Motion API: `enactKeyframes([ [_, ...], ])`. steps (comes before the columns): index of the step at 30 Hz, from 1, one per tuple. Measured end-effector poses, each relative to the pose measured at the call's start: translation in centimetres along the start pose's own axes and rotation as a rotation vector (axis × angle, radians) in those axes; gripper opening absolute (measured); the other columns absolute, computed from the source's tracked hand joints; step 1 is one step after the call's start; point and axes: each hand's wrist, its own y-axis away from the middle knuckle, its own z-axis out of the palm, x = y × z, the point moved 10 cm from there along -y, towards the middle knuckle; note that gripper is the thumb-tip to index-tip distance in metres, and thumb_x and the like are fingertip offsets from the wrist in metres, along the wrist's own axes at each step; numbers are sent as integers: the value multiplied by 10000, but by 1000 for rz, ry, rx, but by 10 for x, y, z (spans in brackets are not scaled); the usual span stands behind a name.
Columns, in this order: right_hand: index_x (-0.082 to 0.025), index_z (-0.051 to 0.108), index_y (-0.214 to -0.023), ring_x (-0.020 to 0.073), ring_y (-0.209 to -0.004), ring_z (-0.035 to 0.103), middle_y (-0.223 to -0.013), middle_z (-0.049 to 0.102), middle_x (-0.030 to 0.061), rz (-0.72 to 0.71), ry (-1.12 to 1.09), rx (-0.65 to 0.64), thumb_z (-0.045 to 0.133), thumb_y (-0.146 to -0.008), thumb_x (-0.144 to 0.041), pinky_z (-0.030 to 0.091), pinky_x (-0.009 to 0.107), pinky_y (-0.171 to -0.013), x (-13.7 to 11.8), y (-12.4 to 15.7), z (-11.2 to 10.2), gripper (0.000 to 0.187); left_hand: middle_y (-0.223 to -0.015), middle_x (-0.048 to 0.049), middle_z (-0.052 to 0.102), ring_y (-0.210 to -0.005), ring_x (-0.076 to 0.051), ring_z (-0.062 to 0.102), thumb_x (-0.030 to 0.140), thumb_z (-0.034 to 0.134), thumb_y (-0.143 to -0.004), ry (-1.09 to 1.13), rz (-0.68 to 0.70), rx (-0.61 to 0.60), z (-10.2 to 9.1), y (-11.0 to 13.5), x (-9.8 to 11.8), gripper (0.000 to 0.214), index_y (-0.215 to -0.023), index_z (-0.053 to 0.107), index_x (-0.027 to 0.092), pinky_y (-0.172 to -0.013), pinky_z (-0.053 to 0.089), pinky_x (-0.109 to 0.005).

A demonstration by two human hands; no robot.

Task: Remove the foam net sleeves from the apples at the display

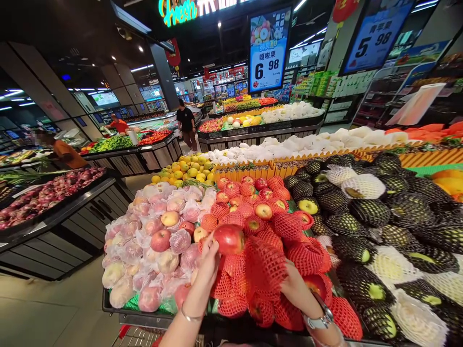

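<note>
A bare red apple [229,239] is gripped by my left hand [209,260], fingers round its left side. My right hand [293,285] pinches a red foam net sleeve [265,265], which hangs just right of the apple and looks slack. The two hands are apart, above a heap of red apples [263,211], many in the same red netting. To the left of that heap lie apples in clear plastic wrap [171,241]. A bracelet circles my left wrist and a watch [320,315] my right.
Green fruit in black netting [369,212] fills the right side. Yellow fruit [186,169] and white-wrapped produce [282,147] lie behind. A shopping cart [133,337] stands at the lower left. Red onions [47,195] are piled far left. A person in black [186,123] is in the aisle.
</note>
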Motion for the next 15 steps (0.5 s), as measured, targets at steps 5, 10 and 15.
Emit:
enactKeyframes([
  [5,-199,735,-1013,274,-1039,660,-1017,728,114,-195,265,-360,540,-853,-198,550,403,-924,-28,1,40,251,-1108,-103,741,-1167,-327,629,609,846,-553,61,-39,22,2,44,-15,562,-948,742,223,-1077,447,-461],
  [10,-215,707,-1033,245,-1027,649,-1055,707,104,-432,364,-402,541,-907,-157,565,363,-896,-51,17,54,216,-1109,-97,741,-1219,-311,600,599,813,-611,37,-33,57,-7,47,-15,522,-984,741,241,-1104,420,-452],
  [15,-188,681,-901,271,-923,617,-909,666,108,-569,513,-380,478,-816,-52,568,438,-858,-56,28,70,258,-1173,-105,730,-1196,-342,610,535,864,-541,-117,51,49,-3,50,5,594,-1041,744,239,-1095,419,-469],
])
